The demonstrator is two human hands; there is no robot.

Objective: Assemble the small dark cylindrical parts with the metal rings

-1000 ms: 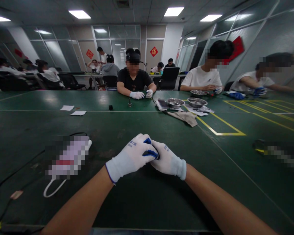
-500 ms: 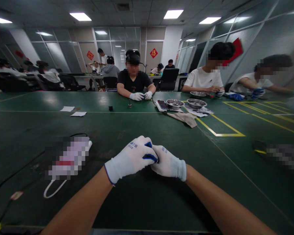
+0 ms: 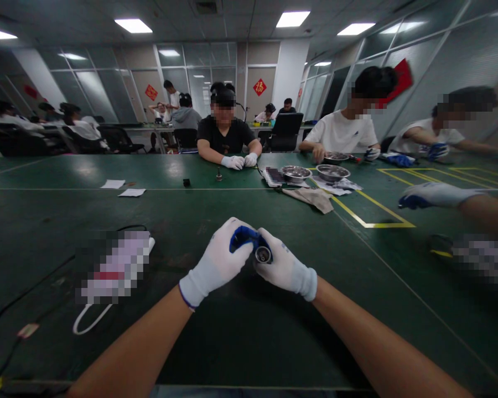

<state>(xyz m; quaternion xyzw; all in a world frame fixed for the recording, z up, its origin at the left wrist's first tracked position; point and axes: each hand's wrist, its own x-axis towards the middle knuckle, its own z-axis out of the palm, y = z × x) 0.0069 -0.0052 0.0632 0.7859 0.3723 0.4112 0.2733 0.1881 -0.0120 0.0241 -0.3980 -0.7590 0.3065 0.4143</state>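
Note:
A small round part with a silvery rim and a dark hollow end (image 3: 263, 255) faces me between my hands. My right hand (image 3: 280, 262), in a white glove with a blue palm, wraps round it from the right. From the left, my left hand (image 3: 224, 254), gloved alike, curls its fingers and thumb up to the part and meets the right fingers. Whatever lies between the left fingertips is hidden. Both hands are raised over the green table (image 3: 216, 342).
On the left lies a blurred pale-purple object with a white loop (image 3: 120, 265), beside a black cable. Ahead are metal bowls (image 3: 333, 173), a beige cloth (image 3: 309, 199) and paper slips (image 3: 131, 192). A co-worker's gloved hand (image 3: 435, 196) reaches in from the right.
My hands have turned and parted slightly, bringing the round part's hollow end into view. At the right, a co-worker's gloved hand has come over the table.

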